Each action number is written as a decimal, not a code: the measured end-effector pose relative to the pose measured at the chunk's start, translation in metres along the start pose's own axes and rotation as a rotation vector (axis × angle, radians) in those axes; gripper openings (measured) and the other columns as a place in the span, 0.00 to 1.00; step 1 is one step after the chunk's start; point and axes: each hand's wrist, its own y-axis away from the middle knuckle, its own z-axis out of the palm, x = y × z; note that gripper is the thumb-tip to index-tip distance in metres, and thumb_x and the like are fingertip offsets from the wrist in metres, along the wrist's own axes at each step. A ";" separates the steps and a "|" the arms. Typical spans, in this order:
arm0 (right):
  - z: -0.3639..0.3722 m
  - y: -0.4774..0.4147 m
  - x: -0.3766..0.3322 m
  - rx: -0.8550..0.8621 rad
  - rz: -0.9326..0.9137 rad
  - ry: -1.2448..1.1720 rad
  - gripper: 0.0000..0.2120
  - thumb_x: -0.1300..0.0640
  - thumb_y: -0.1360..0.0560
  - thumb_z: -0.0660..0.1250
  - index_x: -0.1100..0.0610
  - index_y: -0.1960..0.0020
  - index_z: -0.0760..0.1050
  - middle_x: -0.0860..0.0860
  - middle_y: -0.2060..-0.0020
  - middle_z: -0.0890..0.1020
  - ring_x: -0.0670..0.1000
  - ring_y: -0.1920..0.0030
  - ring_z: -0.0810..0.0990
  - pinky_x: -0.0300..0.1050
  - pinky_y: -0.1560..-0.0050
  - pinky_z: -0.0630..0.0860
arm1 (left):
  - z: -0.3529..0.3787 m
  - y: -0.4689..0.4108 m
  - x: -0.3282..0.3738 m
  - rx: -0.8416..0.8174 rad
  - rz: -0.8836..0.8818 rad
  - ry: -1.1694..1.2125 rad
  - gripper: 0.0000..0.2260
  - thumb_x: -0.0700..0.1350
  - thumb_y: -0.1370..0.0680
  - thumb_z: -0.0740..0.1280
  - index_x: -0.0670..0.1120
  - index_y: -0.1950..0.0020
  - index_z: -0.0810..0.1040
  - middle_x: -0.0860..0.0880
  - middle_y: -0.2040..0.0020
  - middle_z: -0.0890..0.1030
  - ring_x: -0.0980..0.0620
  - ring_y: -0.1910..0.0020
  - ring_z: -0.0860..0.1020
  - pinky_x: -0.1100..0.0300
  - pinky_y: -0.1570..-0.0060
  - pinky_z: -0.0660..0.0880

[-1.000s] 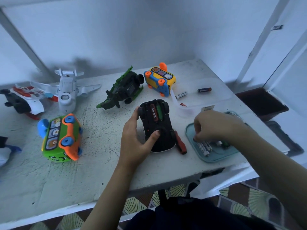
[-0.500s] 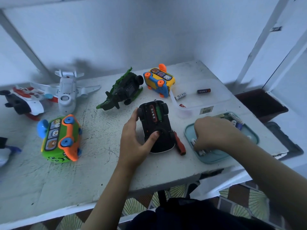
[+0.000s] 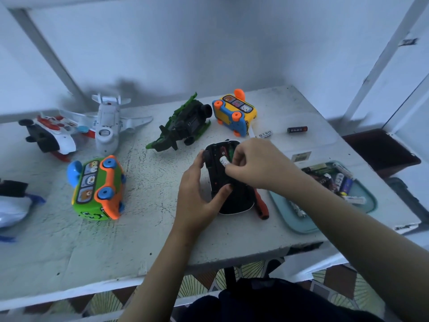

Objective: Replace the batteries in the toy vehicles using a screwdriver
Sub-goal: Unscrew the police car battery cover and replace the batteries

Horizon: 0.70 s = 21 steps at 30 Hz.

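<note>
Left hand (image 3: 197, 196) grips car (image 3: 236, 201), right hand (image 3: 257, 166) pinches battery (image 3: 224, 161) at open bay (image 3: 227, 151); reversed polarity or slip may misseat it.

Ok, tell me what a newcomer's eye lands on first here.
The two hands meet mid-table over an upturned black toy car: the left hand grips its side while the right hand pinches a white battery at the open compartment. Next, the bright green and orange toy bus to the left, and the teal tray of loose batteries to the right.
</note>
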 end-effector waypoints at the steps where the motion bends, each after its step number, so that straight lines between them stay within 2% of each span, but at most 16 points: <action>1: 0.004 -0.003 -0.002 0.024 -0.012 0.009 0.15 0.52 0.30 0.67 0.65 0.62 0.80 0.59 0.66 0.82 0.53 0.64 0.79 0.50 0.60 0.78 | 0.000 0.000 0.000 -0.001 0.002 0.001 0.39 0.62 0.29 0.66 0.44 0.23 0.62 0.52 0.28 0.69 0.55 0.29 0.67 0.69 0.33 0.62; 8: 0.021 -0.006 -0.005 0.137 -0.012 -0.005 0.10 0.53 0.27 0.66 0.61 0.58 0.76 0.53 0.63 0.79 0.52 0.59 0.77 0.49 0.58 0.75 | 0.001 -0.001 0.001 0.000 0.011 0.007 0.39 0.61 0.29 0.66 0.43 0.24 0.62 0.51 0.28 0.69 0.54 0.29 0.68 0.64 0.32 0.63; 14: 0.029 -0.003 -0.006 0.193 -0.009 -0.030 0.12 0.49 0.25 0.68 0.57 0.57 0.71 0.51 0.62 0.78 0.52 0.58 0.76 0.44 0.59 0.71 | 0.001 -0.001 -0.001 -0.005 0.001 0.012 0.39 0.61 0.29 0.67 0.43 0.24 0.63 0.50 0.28 0.70 0.52 0.29 0.68 0.52 0.31 0.67; 18: 0.029 0.001 -0.001 0.221 -0.053 -0.025 0.14 0.44 0.26 0.68 0.55 0.55 0.73 0.48 0.62 0.77 0.50 0.59 0.76 0.44 0.61 0.71 | 0.000 0.000 0.001 0.003 -0.011 0.029 0.38 0.61 0.29 0.67 0.44 0.24 0.63 0.50 0.28 0.71 0.54 0.30 0.69 0.55 0.31 0.66; 21: 0.026 0.006 0.008 0.310 -0.099 0.010 0.18 0.46 0.30 0.71 0.53 0.45 0.73 0.49 0.51 0.73 0.49 0.51 0.73 0.42 0.55 0.69 | 0.001 -0.001 0.001 -0.001 -0.009 0.028 0.38 0.61 0.29 0.67 0.44 0.24 0.63 0.50 0.29 0.71 0.53 0.30 0.69 0.54 0.32 0.67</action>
